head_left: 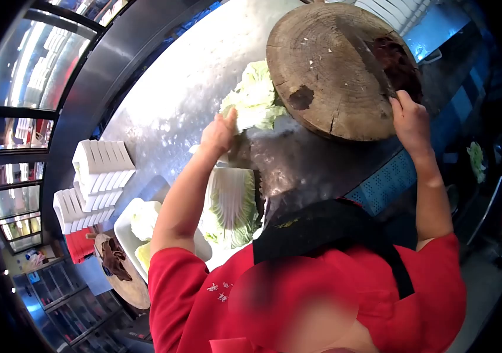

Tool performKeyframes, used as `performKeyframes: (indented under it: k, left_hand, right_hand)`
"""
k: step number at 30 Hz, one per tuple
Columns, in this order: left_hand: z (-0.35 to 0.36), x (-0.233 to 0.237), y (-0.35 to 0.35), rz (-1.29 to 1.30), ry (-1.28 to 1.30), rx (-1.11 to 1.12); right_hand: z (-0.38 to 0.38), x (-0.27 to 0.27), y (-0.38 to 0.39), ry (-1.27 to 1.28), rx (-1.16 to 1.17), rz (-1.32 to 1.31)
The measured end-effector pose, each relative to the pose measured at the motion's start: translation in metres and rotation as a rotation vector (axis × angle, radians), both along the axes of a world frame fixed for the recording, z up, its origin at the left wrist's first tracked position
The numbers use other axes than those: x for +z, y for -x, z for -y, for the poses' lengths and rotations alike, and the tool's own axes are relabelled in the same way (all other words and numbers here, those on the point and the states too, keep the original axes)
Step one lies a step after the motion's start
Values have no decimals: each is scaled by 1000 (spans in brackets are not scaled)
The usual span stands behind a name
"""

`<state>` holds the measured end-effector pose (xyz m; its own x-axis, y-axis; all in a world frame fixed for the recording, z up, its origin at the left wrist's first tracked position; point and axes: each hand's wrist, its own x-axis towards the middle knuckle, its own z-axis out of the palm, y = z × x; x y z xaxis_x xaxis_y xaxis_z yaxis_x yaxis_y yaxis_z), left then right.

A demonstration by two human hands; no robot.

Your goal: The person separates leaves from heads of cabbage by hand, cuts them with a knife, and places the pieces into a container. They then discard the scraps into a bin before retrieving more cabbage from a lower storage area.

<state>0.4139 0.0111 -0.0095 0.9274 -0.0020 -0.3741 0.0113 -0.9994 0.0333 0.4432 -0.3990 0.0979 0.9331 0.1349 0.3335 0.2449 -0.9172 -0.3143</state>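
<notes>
My right hand [411, 120] is wrapped round the handle of a knife [370, 57]. Its blade lies across the right part of a round wooden chopping block [333, 76], beside a dark, crumpled cloth-like heap [395, 62]. My left hand [220, 134] is closed at the edge of some pale green cabbage leaves [256, 97] left of the block; its fingertips are partly hidden. A napa cabbage [231, 203] lies close to my body, below my left hand.
Stacked white containers [104, 167] stand at the left of the metal worktop [165, 97]. Nearer me, a white tub [124, 226] holds pale cabbage pieces. Another round board [136, 288] with a dark cloth-like thing is at lower left. A perforated blue strip [374, 185] runs along the worktop's edge.
</notes>
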Motion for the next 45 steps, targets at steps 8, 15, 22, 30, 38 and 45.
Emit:
performKeyframes:
  k: [8,15,22,30,38,45]
  left_hand:
    - [-32,90,41,878,-40,-420]
    - [-51,135,78,1250,172,-522]
    - [-34,137,68,1342,226,-608]
    - [31,134,39,873,871,-283]
    - [150,184,13,1020,85,-1130]
    - [315,205,-11,865,96,-1349]
  right_hand:
    - [13,-7,7,21,50,-5]
    - [-8,-18,2,-16,-33,-10]
    - [-48,-3,-3,12,100,-154]
    - [-93,56,98,-134,454,147]
    - [7,54,112,-163,325,-127]
    - [151,59,123,-374,140,-400]
